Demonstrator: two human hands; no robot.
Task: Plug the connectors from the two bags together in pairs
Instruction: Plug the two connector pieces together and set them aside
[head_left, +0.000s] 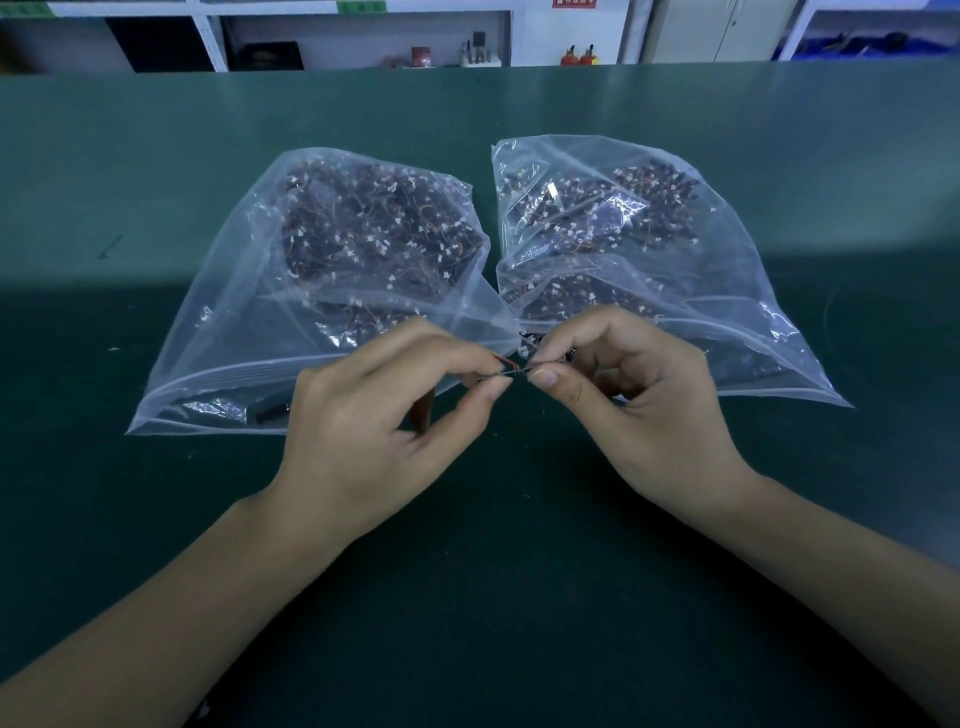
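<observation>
Two clear plastic bags lie side by side on the green worktop (156, 519), the left bag (332, 270) and the right bag (623, 249) each full of small wired connectors. In front of them, the left hand (384, 415) and right hand (634, 400) each pinch one end of a thin wired connector pair (514, 368), fingertips nearly touching.

View: single head-worn wide-angle camera.
Facing: forward and down, over green table (156, 519).
Nearness: close above left hand (384, 415) and right hand (639, 400); pinch point near centre.
Beyond grip: two bags, far shelves.
</observation>
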